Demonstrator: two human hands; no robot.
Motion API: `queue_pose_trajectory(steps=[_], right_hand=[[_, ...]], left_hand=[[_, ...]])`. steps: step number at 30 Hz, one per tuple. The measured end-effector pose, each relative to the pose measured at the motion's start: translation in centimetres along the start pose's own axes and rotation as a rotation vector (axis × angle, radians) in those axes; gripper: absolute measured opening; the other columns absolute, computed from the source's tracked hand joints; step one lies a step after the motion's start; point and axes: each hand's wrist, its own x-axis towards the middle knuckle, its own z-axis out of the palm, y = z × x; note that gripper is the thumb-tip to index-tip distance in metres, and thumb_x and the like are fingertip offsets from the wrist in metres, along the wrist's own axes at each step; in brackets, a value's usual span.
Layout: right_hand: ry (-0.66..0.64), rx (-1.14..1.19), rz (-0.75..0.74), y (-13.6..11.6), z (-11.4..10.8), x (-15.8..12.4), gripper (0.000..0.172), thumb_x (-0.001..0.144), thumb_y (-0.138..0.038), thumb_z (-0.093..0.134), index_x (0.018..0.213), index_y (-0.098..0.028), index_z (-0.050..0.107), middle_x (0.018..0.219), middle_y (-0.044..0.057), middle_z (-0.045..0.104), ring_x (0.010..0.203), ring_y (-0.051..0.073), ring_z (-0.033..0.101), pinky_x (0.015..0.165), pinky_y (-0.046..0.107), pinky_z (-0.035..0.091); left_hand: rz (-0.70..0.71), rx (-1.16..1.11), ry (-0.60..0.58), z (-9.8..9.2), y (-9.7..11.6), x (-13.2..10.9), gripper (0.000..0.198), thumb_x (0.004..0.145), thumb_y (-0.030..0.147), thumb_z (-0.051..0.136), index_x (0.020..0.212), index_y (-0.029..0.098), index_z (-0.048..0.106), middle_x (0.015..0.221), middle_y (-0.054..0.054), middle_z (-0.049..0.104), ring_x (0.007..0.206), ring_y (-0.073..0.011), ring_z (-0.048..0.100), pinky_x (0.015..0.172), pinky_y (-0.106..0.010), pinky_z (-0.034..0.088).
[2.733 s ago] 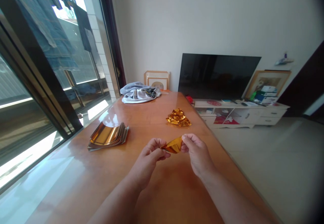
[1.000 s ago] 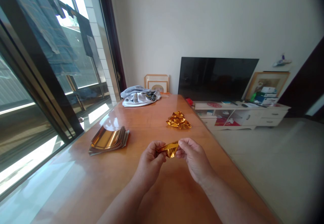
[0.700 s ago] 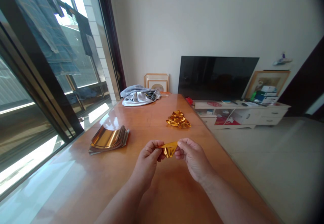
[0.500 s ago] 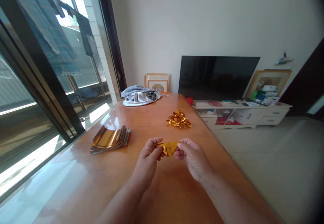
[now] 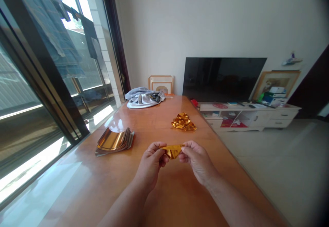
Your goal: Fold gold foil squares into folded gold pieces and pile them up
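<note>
A folded piece of gold foil paper [image 5: 172, 151] is stretched between my two hands above the table, its upper edge nearly level and its lower part narrower. My left hand [image 5: 153, 158] pinches the left end between thumb and fingers. At the right end, the thumb and fingers of my right hand [image 5: 195, 156] grip it the same way. Beyond my hands lies a small pile of folded gold foil pieces [image 5: 183, 122]. A stack of shiny gold foil sheets [image 5: 114, 140], slightly curved, rests to the left of my hands.
The glossy wooden table [image 5: 102, 189] runs away from me. A bundle of grey cloth [image 5: 144, 98] lies at its far end, with picture frames [image 5: 161, 85] behind. Glass sliding doors [image 5: 51, 83] stand left. To the right are a television [image 5: 223, 79] and a low white cabinet [image 5: 272, 115].
Both hands keep their hold on the folded gold foil paper, whose lower part looks slightly more pointed. The whole view has shifted a little; the pile and stack are unchanged.
</note>
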Motion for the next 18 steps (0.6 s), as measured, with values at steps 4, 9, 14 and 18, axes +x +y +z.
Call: queue_pose_trajectory(steps=[4,9,14,18], right_hand=[[0.009,-0.082,-0.056,-0.13,0.09,0.03,0.018,0.083,-0.033,0.068,0.087,-0.019,0.057,0.071,0.001,0.066,0.066,0.015,0.061,0.066,0.029,0.049],[0.039,-0.109,-0.084,-0.02,-0.03,0.23,0.019,0.084,-0.035,0.066,0.086,-0.02,0.055,0.068,0.0,0.065,0.064,0.015,0.059,0.064,0.029,0.048],[0.021,-0.158,-0.128,0.36,-0.21,0.4,0.019,0.086,-0.037,0.065,0.087,-0.02,0.056,0.071,0.001,0.066,0.066,0.016,0.061,0.067,0.031,0.049],[0.006,-0.146,-0.136,0.39,-0.23,0.39,0.019,0.088,-0.037,0.064,0.088,-0.02,0.055,0.071,0.0,0.066,0.066,0.016,0.06,0.068,0.031,0.049]], left_hand=[[-0.034,-0.06,0.007,-0.03,0.19,0.03,0.035,0.08,0.026,0.068,0.111,0.017,0.056,0.072,-0.001,0.065,0.056,-0.0083,0.056,0.053,-0.019,0.037],[-0.057,-0.129,-0.008,0.03,0.41,0.05,0.037,0.082,0.03,0.065,0.115,0.016,0.056,0.076,-0.004,0.067,0.066,-0.014,0.065,0.062,-0.024,0.047],[-0.029,-0.043,-0.038,0.06,0.3,0.03,0.039,0.079,0.032,0.077,0.107,0.016,0.056,0.078,-0.001,0.066,0.065,-0.0092,0.061,0.064,-0.021,0.046],[0.015,0.037,-0.062,-0.16,-0.04,0.23,0.035,0.08,0.031,0.076,0.105,0.015,0.058,0.08,-0.002,0.067,0.068,-0.0096,0.06,0.066,-0.022,0.047]])
